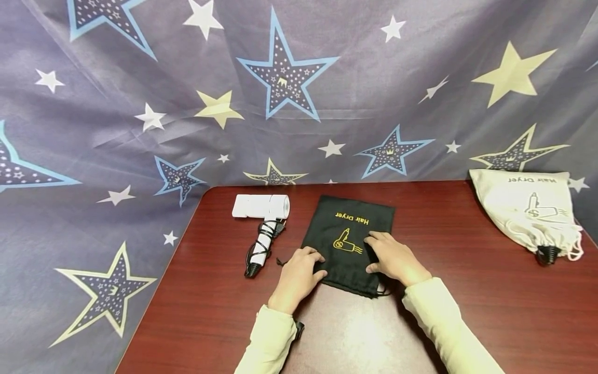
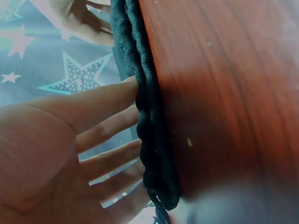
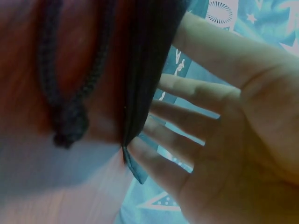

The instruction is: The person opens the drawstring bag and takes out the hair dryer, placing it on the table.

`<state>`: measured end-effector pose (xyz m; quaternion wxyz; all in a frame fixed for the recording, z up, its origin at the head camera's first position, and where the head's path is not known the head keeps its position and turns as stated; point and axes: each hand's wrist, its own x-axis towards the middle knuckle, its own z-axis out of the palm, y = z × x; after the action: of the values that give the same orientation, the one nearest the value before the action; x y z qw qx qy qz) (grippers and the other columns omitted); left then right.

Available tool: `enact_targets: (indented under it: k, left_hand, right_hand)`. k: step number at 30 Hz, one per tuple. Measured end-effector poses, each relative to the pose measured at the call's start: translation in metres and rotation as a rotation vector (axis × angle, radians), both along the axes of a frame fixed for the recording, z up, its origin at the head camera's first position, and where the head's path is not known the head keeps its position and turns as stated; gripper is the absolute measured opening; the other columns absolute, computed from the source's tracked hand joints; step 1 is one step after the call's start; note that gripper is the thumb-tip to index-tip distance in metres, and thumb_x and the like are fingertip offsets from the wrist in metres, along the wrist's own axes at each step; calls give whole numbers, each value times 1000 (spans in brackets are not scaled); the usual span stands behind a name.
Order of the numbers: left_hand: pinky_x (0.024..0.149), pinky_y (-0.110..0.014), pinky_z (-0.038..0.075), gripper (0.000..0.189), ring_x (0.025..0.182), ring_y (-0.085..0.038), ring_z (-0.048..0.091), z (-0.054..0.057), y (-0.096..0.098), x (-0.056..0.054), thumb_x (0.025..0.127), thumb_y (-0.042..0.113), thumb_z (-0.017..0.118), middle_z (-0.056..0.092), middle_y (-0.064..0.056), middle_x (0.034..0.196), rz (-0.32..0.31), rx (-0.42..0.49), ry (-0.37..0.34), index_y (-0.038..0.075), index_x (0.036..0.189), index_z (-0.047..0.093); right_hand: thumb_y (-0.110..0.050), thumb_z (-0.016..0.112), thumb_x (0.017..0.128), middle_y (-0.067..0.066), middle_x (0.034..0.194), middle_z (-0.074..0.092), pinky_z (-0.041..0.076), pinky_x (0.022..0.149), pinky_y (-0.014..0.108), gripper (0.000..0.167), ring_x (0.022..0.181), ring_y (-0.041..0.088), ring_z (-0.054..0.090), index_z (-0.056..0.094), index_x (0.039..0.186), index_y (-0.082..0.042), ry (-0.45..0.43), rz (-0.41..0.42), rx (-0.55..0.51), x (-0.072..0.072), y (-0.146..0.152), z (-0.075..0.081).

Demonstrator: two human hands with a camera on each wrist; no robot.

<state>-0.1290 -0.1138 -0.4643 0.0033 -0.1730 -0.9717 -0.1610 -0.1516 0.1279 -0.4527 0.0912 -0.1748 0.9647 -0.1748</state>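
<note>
A black drawstring bag (image 1: pixel 350 270) lies flat on the table, printed in yellow with "Hair Dryer" and a dryer picture. Its gathered mouth faces the person. My left hand (image 1: pixel 299 275) rests on the near left corner, thumb at the hem. On the right side edge rests my right hand (image 1: pixel 394 257), fingers on the cloth. In the left wrist view the thumb (image 2: pixel 105 102) touches the ruffled hem (image 2: pixel 145 93). The right wrist view shows spread, nearly straight fingers (image 3: pixel 187 88) against the bag's edge (image 3: pixel 152 60), with a knotted cord (image 3: pixel 70 119) hanging close to the camera.
Left of the bag lies a white hair dryer (image 1: pixel 261 206), its black cord (image 1: pixel 256 249) wound round the handle. At the far right, a white drawstring bag (image 1: pixel 518 202) has a black ribbed end (image 1: pixel 547 253) poking from its mouth. A star-patterned cloth (image 1: pixel 299 140) hangs behind the table.
</note>
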Motion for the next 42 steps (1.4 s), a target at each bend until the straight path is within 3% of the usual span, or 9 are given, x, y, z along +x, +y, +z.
enact_targets:
  k: [22, 42]
  left_hand:
    - [69, -47, 56, 25, 104, -26, 61, 0, -11, 9, 82, 29, 81, 66, -6, 110, 102, -9, 56, 15, 101, 75]
    - [66, -48, 55, 23, 102, -27, 62, 0, -23, 11, 80, 28, 83, 66, -5, 109, 156, -6, 63, 17, 98, 74]
  right_hand:
    - [-19, 78, 84, 24, 154, 37, 36, 110, 56, 68, 143, 41, 32, 49, 141, 4, -44, 140, -49, -20, -10, -4]
    - [-18, 76, 84, 21, 156, 35, 36, 111, 55, 68, 145, 39, 29, 49, 142, 2, -55, 148, -106, -24, -23, -6]
